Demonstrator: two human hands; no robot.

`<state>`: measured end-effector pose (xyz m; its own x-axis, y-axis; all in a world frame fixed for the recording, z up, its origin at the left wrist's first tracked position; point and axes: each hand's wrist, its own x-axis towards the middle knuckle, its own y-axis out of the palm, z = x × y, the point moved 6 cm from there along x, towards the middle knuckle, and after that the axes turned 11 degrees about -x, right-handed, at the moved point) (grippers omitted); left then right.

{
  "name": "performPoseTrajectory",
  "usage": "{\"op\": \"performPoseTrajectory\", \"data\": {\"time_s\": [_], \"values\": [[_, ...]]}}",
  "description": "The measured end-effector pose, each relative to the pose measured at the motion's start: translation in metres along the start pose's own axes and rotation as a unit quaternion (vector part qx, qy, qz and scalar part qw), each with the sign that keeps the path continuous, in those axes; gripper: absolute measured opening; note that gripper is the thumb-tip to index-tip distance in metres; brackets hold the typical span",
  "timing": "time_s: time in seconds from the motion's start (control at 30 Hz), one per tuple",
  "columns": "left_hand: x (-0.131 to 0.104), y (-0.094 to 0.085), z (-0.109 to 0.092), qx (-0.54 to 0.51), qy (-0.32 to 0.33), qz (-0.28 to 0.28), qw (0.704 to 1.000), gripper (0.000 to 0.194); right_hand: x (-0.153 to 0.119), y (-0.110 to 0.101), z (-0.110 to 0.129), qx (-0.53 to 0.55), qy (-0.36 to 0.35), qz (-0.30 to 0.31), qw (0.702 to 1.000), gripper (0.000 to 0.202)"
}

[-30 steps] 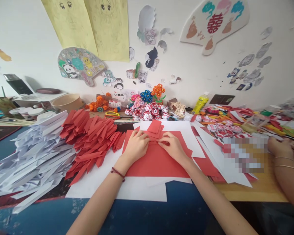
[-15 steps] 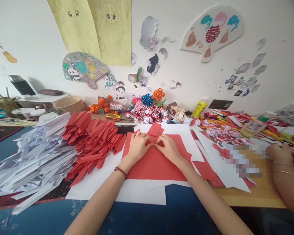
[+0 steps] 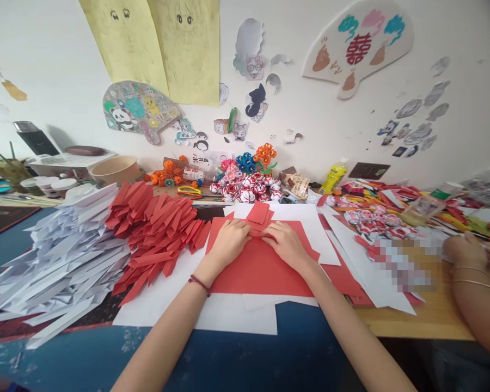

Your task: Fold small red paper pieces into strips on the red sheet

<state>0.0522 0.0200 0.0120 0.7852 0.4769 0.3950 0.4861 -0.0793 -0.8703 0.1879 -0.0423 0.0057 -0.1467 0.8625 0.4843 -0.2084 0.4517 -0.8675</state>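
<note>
My left hand point(image 3: 232, 239) and my right hand point(image 3: 286, 243) meet over a large red paper sheet point(image 3: 261, 275). Between their fingertips is a small red paper piece point(image 3: 256, 235), pinched at either end; red on red, its outline is hard to make out. Just beyond the fingers lies a short stack of small red paper rectangles point(image 3: 258, 213). White sheets point(image 3: 245, 321) stick out from under the red one.
To the left are heaps of folded red strips point(image 3: 157, 228) and folded white strips point(image 3: 73, 256). Red-and-white paper flowers point(image 3: 249, 188) and scissors point(image 3: 190, 190) line the back. At right, a co-worker's hand point(image 3: 467, 250) rests near loose paper.
My fingertips have drawn slightly apart along the small red paper piece, with the right hand shifting a little to the right. The view has tilted slightly.
</note>
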Motion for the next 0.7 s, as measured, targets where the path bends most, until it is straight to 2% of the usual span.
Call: {"op": "performPoseTrajectory", "data": {"time_s": [0.17,0.3,0.43,0.53,0.6,0.7], "values": [[-0.004,0.0,-0.008,0.084,0.071,0.024,0.994,0.019,-0.002,-0.005,0.006,-0.066,-0.039,0.001,0.997,0.018],[-0.009,0.003,-0.011,0.101,0.105,0.047,0.988,0.021,-0.006,-0.006,0.011,-0.119,-0.069,0.012,0.99,0.026],[-0.014,0.001,-0.01,0.083,0.086,0.078,0.99,0.028,-0.012,-0.005,0.011,-0.123,-0.082,0.018,0.989,0.038],[-0.015,-0.002,-0.008,0.073,0.057,0.081,0.992,0.028,-0.015,-0.005,0.008,-0.104,-0.069,0.033,0.992,0.043],[-0.015,-0.002,-0.008,0.073,0.05,0.078,0.993,0.028,-0.015,-0.004,0.006,-0.085,-0.048,0.041,0.994,0.042],[-0.012,0.003,-0.009,0.088,0.056,0.082,0.991,0.022,-0.014,-0.005,0.002,-0.061,-0.01,0.037,0.997,0.03]]}}
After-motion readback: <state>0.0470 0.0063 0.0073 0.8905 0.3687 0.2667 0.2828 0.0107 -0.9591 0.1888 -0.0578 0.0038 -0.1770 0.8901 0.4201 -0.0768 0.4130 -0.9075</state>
